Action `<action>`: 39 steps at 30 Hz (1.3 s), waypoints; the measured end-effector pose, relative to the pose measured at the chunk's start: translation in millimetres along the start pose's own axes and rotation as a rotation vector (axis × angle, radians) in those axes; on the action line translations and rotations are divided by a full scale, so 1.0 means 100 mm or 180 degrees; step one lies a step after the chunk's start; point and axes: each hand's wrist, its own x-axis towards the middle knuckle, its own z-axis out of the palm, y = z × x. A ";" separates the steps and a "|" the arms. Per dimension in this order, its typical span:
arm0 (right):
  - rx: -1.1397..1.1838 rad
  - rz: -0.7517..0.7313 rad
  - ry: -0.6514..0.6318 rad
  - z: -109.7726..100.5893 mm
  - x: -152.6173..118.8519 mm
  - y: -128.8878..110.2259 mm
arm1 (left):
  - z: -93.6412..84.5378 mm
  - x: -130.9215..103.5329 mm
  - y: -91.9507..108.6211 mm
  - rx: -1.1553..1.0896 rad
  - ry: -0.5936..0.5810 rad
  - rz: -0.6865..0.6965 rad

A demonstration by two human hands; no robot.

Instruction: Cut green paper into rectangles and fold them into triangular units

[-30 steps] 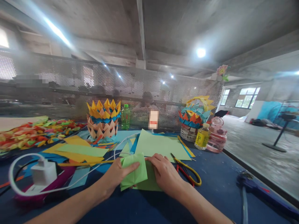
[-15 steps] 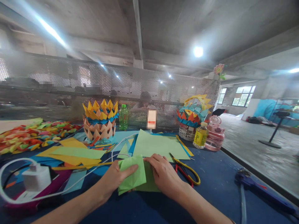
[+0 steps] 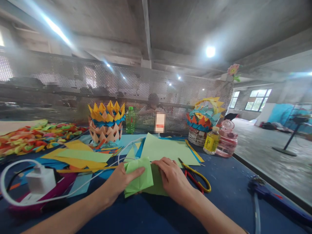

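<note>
My left hand [image 3: 122, 177] grips a folded piece of light green paper [image 3: 140, 182], thumb flat on top and the other fingers hidden underneath. A further part of green paper [image 3: 157, 185] lies lower, between the folded piece and my right hand [image 3: 172, 175]. The right hand's fingers are bent and pinched together at the paper's right edge; their tips are partly hidden. To the right of that hand lie scissors [image 3: 201, 180] with yellow and red handles. Just behind both hands rests a stack of light green sheets [image 3: 168, 149].
Folded-paper baskets stand left [image 3: 106, 130] and right [image 3: 198, 135]. A green bottle [image 3: 130, 120], yellow-label bottle [image 3: 211, 141] and pink jug [image 3: 226, 143] stand at the back. A charger [image 3: 42, 180] with white cable sits left, a blue glue gun [image 3: 273, 193] right. Paper scraps [image 3: 36, 138] lie far left.
The view has shifted slightly, so everything sits a little further right. Both hands keep hold of the green paper, and the folded piece has tilted slightly.
</note>
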 end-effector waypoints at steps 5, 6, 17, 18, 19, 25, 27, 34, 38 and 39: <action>0.0027 -0.0067 0.0205 0.01 0.00 0.00 | -0.01 0.02 0.04 0.0007 0.0150 0.0134; 0.0021 -0.0075 0.0254 0.01 0.00 -0.01 | -0.01 0.02 0.04 0.0006 0.0182 0.0172; -0.0227 -0.0043 0.0434 -0.01 0.01 0.05 | 0.00 -0.03 0.05 0.0057 0.0354 0.0301; -0.0256 -0.0037 0.0419 -0.01 0.00 0.06 | 0.00 -0.03 0.05 0.0063 0.0362 0.0304; -0.0283 -0.0031 0.0418 -0.01 0.00 0.06 | 0.00 -0.02 0.06 0.0064 0.0369 0.0301; -0.0386 -0.0036 0.0359 -0.05 0.01 0.04 | 0.01 -0.01 0.09 0.0058 0.0368 0.0254; -0.0414 -0.0022 0.0353 -0.05 0.01 0.04 | 0.02 -0.02 0.09 0.0055 0.0356 0.0258; -0.0537 0.0020 0.0262 -0.05 0.00 0.05 | 0.02 -0.03 0.08 0.0057 0.0352 0.0252; -0.0587 0.0059 0.0240 -0.05 0.01 0.04 | 0.02 -0.03 0.08 0.0096 0.0340 0.0289; -0.0595 0.0055 0.0224 -0.05 0.01 0.04 | 0.02 -0.03 0.09 0.0107 0.0336 0.0306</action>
